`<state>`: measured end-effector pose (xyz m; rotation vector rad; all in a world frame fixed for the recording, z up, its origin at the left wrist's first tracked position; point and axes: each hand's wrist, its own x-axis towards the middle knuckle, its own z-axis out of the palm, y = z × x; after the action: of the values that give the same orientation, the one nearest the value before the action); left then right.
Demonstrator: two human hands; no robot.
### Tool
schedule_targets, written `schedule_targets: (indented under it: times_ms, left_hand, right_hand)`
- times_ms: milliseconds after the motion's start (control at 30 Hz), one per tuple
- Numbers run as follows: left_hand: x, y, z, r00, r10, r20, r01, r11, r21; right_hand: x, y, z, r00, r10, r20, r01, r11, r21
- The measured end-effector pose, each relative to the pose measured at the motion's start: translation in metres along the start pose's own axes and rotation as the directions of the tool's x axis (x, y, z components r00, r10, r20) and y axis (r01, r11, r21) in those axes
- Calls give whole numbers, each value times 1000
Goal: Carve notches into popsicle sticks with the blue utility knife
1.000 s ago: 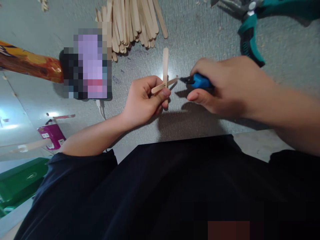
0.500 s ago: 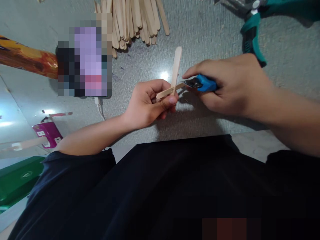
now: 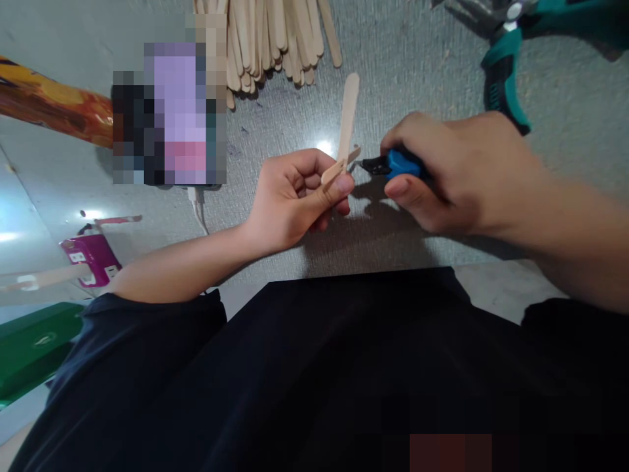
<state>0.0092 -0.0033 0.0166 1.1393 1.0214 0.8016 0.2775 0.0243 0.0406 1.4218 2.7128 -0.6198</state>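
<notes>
Between the thumb and fingers of my left hand (image 3: pixel 307 193) are pinched two crossed wooden craft sticks. The longer craft stick (image 3: pixel 348 111) points away from me, and a shorter craft stick (image 3: pixel 333 172) lies slantwise across its lower end. My right hand (image 3: pixel 457 174) is closed around small cutting pliers with blue handles (image 3: pixel 405 164). Their dark jaws point left toward the crossing of the sticks, with a small gap between. My right thumb lies along the near side of the handle. The palm hides the rest of the pliers.
Many loose craft sticks (image 3: pixel 275 39) are heaped at the back. Larger teal-handled pliers (image 3: pixel 508 72) lie at the far right. At left are a pixelated purple object (image 3: pixel 179 105) with a white cable, an orange patterned cylinder (image 3: pixel 59 105) and a magenta power strip (image 3: pixel 88 259).
The pliers and my right hand have drawn away to the right from the slanted stick. That stick's right part now looks shorter and ends nearer the crossing. My left hand has shifted slightly.
</notes>
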Motion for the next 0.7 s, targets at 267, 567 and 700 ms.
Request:
schedule_targets:
  times_ms: [267, 567, 700]
  left_hand:
    - [-2, -3, 1, 999, -43, -3, 43, 998, -40]
    - [-2, -6, 1, 999, -13, 43, 16, 997, -78]
    - [-3, -7, 1, 1000, -15, 27, 17, 997, -70]
  right_hand:
    - [0, -9, -2, 998, -39, 46, 45, 992, -120]
    - [-2, -11, 0, 997, -36, 70, 48, 985, -165]
    - [0, -13, -1, 996, -31, 87, 46, 983, -176]
